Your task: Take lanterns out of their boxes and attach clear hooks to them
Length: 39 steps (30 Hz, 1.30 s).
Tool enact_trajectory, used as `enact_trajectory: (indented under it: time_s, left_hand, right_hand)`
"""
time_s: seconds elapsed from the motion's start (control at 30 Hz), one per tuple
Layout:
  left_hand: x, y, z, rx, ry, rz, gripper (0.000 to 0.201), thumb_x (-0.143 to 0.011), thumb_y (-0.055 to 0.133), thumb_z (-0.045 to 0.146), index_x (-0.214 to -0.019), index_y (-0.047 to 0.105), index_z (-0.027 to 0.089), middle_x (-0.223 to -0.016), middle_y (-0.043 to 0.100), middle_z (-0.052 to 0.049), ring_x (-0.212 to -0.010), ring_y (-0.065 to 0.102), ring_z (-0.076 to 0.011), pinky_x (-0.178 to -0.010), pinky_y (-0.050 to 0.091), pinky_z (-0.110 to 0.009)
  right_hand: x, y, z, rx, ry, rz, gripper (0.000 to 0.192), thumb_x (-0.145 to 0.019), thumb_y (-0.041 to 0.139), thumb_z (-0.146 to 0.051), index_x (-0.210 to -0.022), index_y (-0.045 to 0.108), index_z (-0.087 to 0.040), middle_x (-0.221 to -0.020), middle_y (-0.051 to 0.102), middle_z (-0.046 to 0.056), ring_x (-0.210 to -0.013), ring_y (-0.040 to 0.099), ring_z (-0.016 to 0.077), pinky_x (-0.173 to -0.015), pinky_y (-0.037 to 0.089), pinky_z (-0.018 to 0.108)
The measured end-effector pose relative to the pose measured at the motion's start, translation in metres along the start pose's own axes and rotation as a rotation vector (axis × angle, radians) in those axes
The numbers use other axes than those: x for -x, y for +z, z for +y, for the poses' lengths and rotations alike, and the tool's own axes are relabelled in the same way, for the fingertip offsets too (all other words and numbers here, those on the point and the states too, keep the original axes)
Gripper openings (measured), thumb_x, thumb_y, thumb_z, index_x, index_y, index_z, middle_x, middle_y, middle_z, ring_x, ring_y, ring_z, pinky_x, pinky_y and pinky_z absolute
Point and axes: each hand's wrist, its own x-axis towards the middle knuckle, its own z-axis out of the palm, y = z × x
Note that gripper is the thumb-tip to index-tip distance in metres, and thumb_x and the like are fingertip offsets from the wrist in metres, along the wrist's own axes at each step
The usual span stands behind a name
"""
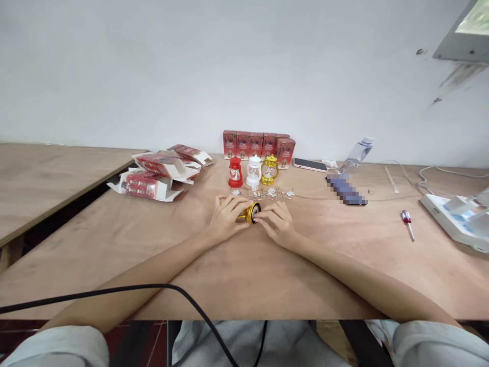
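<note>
The left hand (228, 218) is gripping a gold, plastic-looking lantern (250, 213) over the brown wooden tabletop (244, 275), round base facing three o'clock; the right hand (278, 223) is touching it, pinch unclear. Likely light, stiff, slick, it is inviting a rim grip.

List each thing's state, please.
Held lantern: tipped sideways
Left hand: gripping held lantern
Right hand: at held lantern's base
Red lantern: upright
White lantern: upright
Standing gold lantern: upright
Wall boxes: upright, seemingly shut
Left boxes: flaps open
Bottle: capped
Far phone: screen dark
Near phone: screen blurred
Screwdriver: flat
</note>
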Motion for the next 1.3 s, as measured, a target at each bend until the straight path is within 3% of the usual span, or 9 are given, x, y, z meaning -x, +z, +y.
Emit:
enact_trajectory:
  time_s: [0.23,0.5,0.67,1.13,1.3]
  left_hand:
    - [0.0,0.0,0.0,0.004,0.065,0.037,0.033,-0.081,0.061,0.038,-0.108,0.056,0.02,-0.105,0.068,-0.007,-0.096,0.06,-0.0208,-0.084,0.028,-0.038]
    - [0.0,0.0,0.0,0.0,0.056,0.039,0.032,-0.08,0.062,0.036,-0.107,0.057,0.02,-0.104,0.068,-0.007,-0.095,0.06,-0.0203,-0.082,0.028,-0.038]
    - [-0.001,-0.001,0.001,-0.009,0.068,0.027,0.031,-0.081,0.06,0.037,-0.107,0.057,0.02,-0.105,0.068,-0.007,-0.096,0.059,-0.0206,-0.083,0.028,-0.038]
    - [-0.001,-0.001,0.001,-0.006,0.068,0.052,0.032,-0.081,0.059,0.035,-0.108,0.057,0.019,-0.102,0.069,-0.007,-0.093,0.06,-0.0199,-0.084,0.028,-0.038]
    - [-0.001,-0.001,0.001,0.002,0.035,0.056,0.033,-0.081,0.06,0.037,-0.108,0.056,0.019,-0.103,0.069,-0.008,-0.093,0.06,-0.0201,-0.081,0.029,-0.037]
  right_hand:
    - [-0.002,0.0,0.003,0.022,-0.053,0.022,0.009,-0.086,0.057,-0.023,-0.086,0.066,-0.023,-0.074,0.064,0.002,-0.071,0.05,0.0151,-0.065,0.037,0.031]
    - [-0.008,-0.007,0.0,0.286,-0.308,0.038,0.013,-0.086,0.055,-0.017,-0.078,0.063,-0.021,-0.07,0.063,0.001,-0.065,0.045,0.0143,-0.061,0.029,0.032]
    - [-0.011,-0.007,-0.001,0.371,-0.385,0.079,0.013,-0.084,0.057,-0.015,-0.071,0.059,-0.019,-0.063,0.058,0.0,-0.062,0.042,0.013,-0.059,0.028,0.03]
    - [-0.012,-0.008,-0.004,0.288,-0.319,0.126,0.005,-0.081,0.06,-0.015,-0.077,0.057,-0.018,-0.065,0.06,0.0,-0.061,0.049,0.0122,-0.061,0.032,0.028]
    - [-0.006,-0.005,0.021,0.291,-0.179,0.11,0.007,-0.084,0.057,-0.02,-0.077,0.058,-0.018,-0.069,0.063,0.001,-0.065,0.052,0.0134,-0.067,0.033,0.028]
